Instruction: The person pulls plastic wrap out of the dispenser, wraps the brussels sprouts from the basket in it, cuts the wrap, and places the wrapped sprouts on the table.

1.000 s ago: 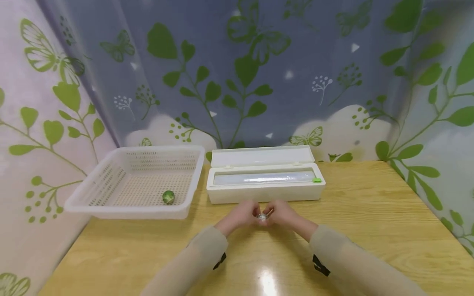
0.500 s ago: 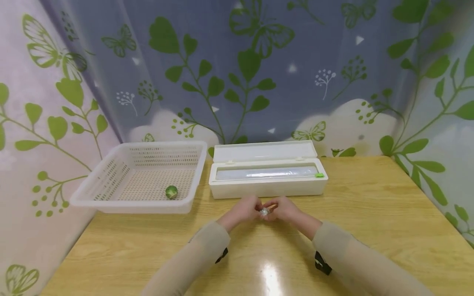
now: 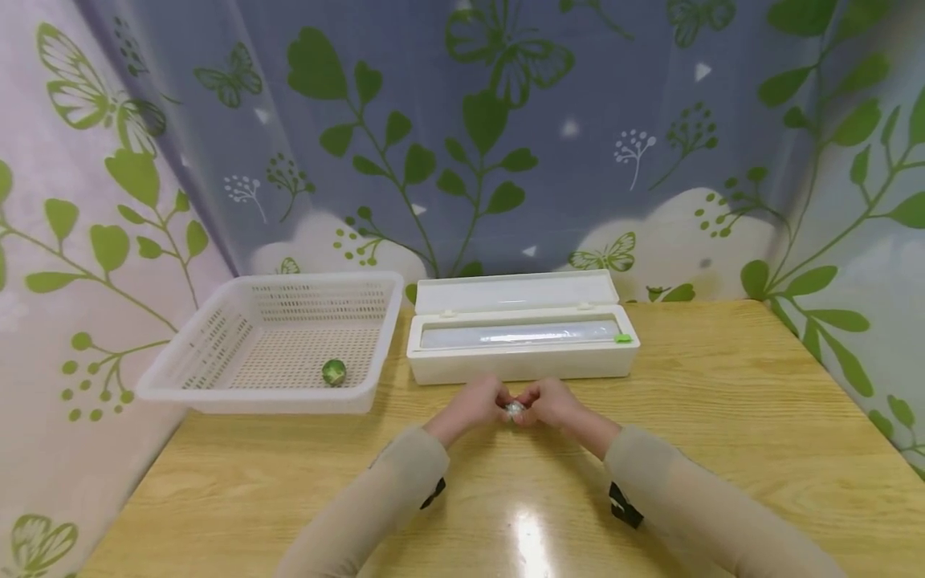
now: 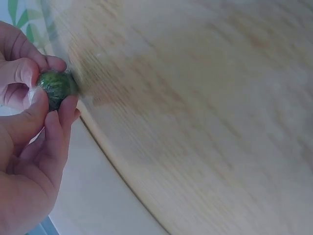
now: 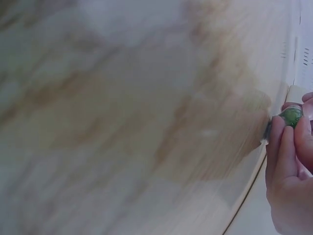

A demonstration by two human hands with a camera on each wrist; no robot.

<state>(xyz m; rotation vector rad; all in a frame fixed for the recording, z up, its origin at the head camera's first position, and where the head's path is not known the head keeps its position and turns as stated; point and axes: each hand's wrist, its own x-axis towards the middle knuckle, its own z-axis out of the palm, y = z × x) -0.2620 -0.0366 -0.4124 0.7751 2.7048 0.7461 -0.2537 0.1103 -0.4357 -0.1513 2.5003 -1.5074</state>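
A small Brussels sprout (image 4: 57, 89) in clear, shiny cling film is held between both hands, just in front of the white box. My left hand (image 3: 475, 403) pinches it from the left with thumb and fingers. From the other side my right hand (image 3: 555, 403) grips it with bent fingers. The film glints on the wrapped sprout (image 3: 515, 409) in the head view. In the right wrist view the green sprout (image 5: 292, 116) shows between fingertips, partly covered by them. A loose bit of film at the left thumb is hard to make out.
Behind the hands stands a white cling film box (image 3: 522, 368), lid (image 3: 515, 294) raised, with a film roll (image 3: 520, 333) inside and a green slider (image 3: 622, 338) at its right. A white plastic basket (image 3: 253, 395) at left holds another Brussels sprout (image 3: 334, 372). Patterned curtains surround the wooden table (image 3: 723, 417).
Both hands stay at the same place and keep working at the wrapped sprout, fingers shifting slightly and drawing closer together. The head view has tilted a little. Basket and box stay put.
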